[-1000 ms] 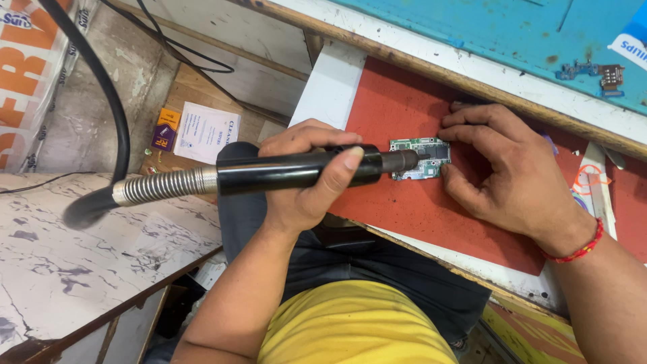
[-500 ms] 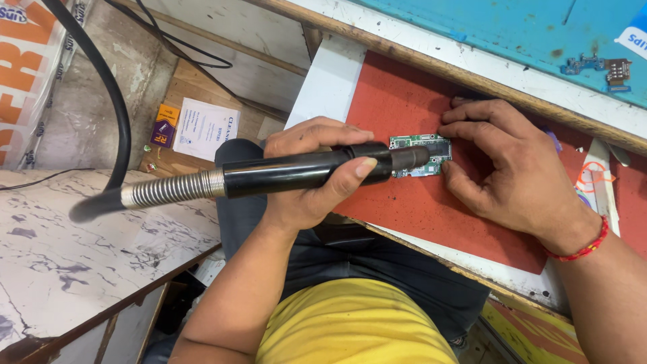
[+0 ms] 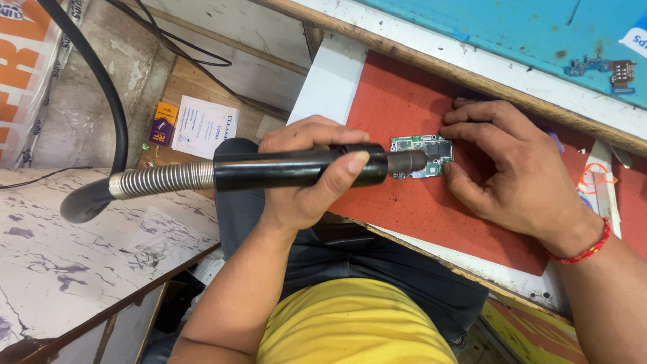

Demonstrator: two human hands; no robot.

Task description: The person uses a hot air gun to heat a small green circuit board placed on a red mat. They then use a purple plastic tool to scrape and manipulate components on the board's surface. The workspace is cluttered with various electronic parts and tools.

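Observation:
My left hand (image 3: 303, 182) is shut around a black tool handpiece (image 3: 290, 168) with a coiled metal sleeve and a thick black hose (image 3: 101, 87) trailing off to the left. Its nozzle tip (image 3: 408, 162) lies over the left part of a small green circuit board (image 3: 431, 147). The board rests on a red mat (image 3: 404, 101). My right hand (image 3: 519, 175), with a red thread band at the wrist, presses its fingertips and thumb against the board's right edge and holds it down.
The mat lies on a white bench with a wooden rail (image 3: 431, 57) and a teal surface (image 3: 526, 34) behind it, where small circuit parts (image 3: 600, 67) lie. A marbled white slab (image 3: 81, 249) is at left. Paper leaflets (image 3: 202, 125) lie on the floor below.
Both hands keep their grip and stay almost still. The nozzle tip has shifted slightly over the board.

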